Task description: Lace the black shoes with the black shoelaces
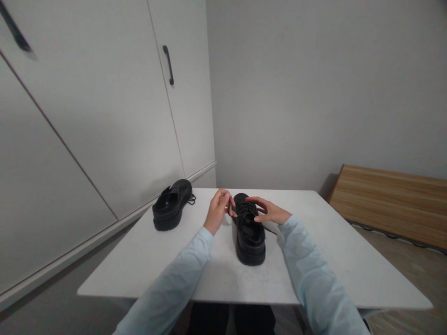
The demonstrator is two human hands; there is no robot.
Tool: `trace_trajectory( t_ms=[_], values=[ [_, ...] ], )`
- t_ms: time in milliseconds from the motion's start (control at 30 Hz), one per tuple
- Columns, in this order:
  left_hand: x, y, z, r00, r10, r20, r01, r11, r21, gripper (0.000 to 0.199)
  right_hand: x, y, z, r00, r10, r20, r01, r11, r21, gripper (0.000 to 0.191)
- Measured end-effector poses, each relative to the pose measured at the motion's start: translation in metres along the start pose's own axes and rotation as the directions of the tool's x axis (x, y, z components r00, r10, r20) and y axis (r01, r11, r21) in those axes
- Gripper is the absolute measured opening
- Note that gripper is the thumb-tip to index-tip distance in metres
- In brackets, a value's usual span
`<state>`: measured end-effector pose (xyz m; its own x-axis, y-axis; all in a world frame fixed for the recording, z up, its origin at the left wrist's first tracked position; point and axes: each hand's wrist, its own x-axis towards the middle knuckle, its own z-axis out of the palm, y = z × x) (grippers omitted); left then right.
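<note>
A black lace-up shoe [250, 246] stands on the table with its heel towards me and its toe pointing away. My left hand [220, 207] is at the shoe's left side, thumb and fingers pinched together on a black shoelace [240, 215]. Over the right side of the lacing is my right hand [270, 211], its thumb and fingers spread apart at the shoe's upper. One lace end trails onto the table below that hand. A second black shoe [171, 207] sits at the table's far left, angled away, its lace loops hanging off the right side.
The white table [146, 274] has its far edge near a grey wall [314, 93]. A white cabinet [104, 93] with dark handles runs along the left. A wood-grained board or bench [391, 202] stands beyond the table's right edge.
</note>
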<state>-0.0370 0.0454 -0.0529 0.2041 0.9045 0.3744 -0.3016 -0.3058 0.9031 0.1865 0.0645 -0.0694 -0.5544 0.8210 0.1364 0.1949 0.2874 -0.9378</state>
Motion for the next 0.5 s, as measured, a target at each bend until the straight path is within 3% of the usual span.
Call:
trace_trajectory(
  t_ms=[200, 367, 500],
  values=[
    [-0.0019, 0.0038, -0.0013, 0.994, 0.002, 0.114, -0.024, 0.982, 0.187, 0.031, -0.0011, -0.0030, 0.0002, 1.000, 0.017, 0.000, -0.017, 1.000, -0.002, 0.072],
    [-0.0017, 0.0079, -0.0049, 0.979, -0.074, 0.192, 0.021, 0.964, 0.266, 0.033, -0.0009, -0.0020, 0.0002, 1.000, 0.014, -0.006, -0.014, 1.000, -0.012, 0.072],
    [0.0005, 0.0063, -0.0087, 0.941, -0.165, 0.297, 0.068, 0.948, 0.311, 0.035, 0.0000, -0.0009, 0.0001, 1.000, 0.001, -0.004, -0.001, 1.000, -0.026, 0.073]
  ],
)
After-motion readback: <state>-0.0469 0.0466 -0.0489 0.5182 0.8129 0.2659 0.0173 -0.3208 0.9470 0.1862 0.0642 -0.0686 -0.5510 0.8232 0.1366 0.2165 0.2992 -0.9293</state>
